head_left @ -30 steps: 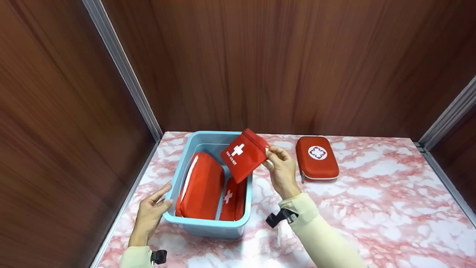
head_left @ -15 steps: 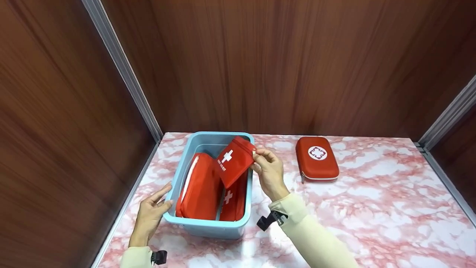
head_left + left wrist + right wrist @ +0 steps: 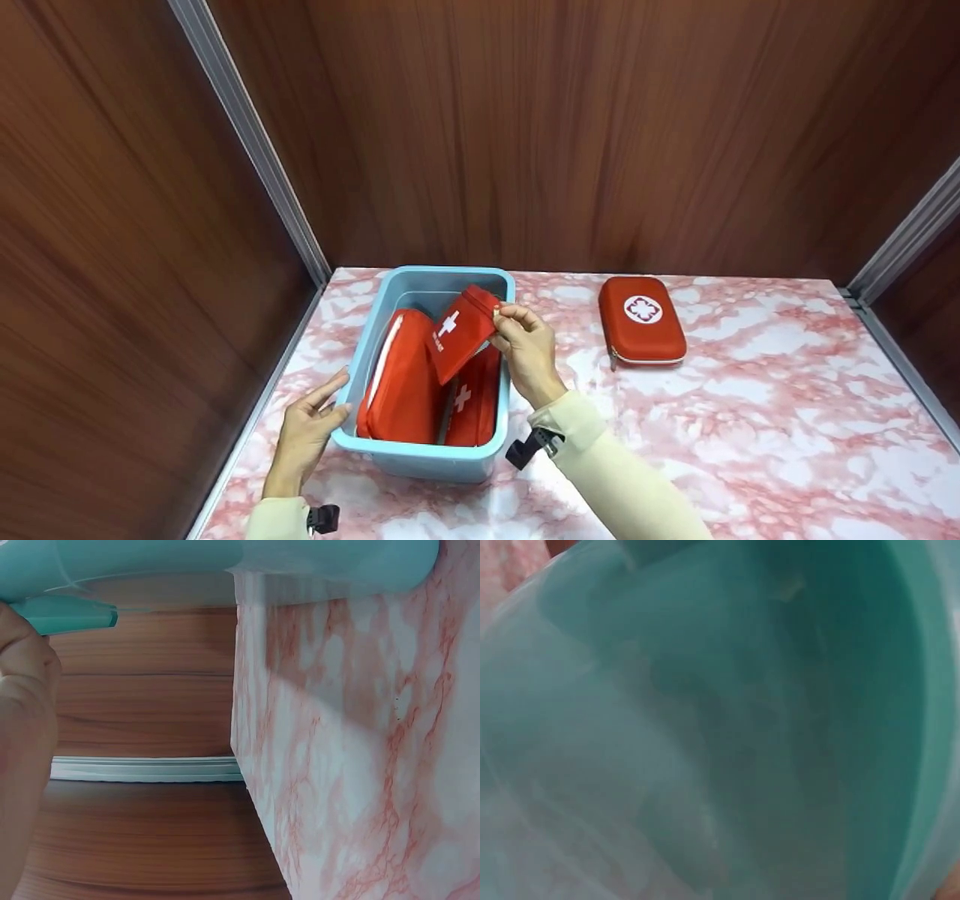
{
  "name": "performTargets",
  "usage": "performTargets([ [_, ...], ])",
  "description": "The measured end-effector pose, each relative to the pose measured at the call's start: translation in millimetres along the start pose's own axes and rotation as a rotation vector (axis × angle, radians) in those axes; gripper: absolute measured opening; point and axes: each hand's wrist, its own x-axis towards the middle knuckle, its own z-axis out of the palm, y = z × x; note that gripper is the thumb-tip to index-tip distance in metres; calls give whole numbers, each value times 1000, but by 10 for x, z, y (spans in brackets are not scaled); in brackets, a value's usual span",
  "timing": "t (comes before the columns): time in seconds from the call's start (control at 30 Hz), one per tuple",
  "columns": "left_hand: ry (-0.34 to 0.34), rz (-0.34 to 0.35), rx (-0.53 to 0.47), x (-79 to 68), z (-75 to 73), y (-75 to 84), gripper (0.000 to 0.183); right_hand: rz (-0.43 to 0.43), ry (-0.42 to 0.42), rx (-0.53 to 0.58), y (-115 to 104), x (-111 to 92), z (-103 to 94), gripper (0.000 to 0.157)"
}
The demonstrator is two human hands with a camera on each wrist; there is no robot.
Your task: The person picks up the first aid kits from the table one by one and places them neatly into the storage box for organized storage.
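Observation:
My right hand (image 3: 529,352) pinches a small red first aid pouch (image 3: 461,334) by its upper right corner, low in the light blue bin (image 3: 420,450). The pouch is tilted, its white cross facing up. Beneath it, a flat red case with a white cross (image 3: 465,401) is partly covered. Along the bin's left side leans a larger red case (image 3: 401,382) with a white edge. My left hand (image 3: 307,427) holds the bin's left rim with thumb and fingers; the left wrist view shows this hand (image 3: 22,667) at the rim. The right wrist view is filled by the bin wall (image 3: 705,727).
A red hard case (image 3: 643,322) with a round white emblem lies on the marbled table (image 3: 750,420), right of the bin. Brown wood-grain panels (image 3: 525,135) stand behind and at the sides, joined by metal corner posts (image 3: 255,142).
My right hand has carried the small red pouch leftward and down, from over the bin's right rim into the bin. My left hand has stayed at the rim.

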Motion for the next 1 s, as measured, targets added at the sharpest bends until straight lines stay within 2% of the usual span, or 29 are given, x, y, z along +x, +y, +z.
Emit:
performTargets([
  [0.37, 1, -18, 5, 0, 10, 5, 53, 33, -8, -48, 87, -38, 53, 14],
  [0.63, -14, -15, -26, -8, 5, 9, 54, 50, -65, 37, 67, -58, 70, 8],
  [1.0, -6, 0, 1, -4, -10, -4, 53, 41, -54, 47, -34, -73, 90, 9],
])
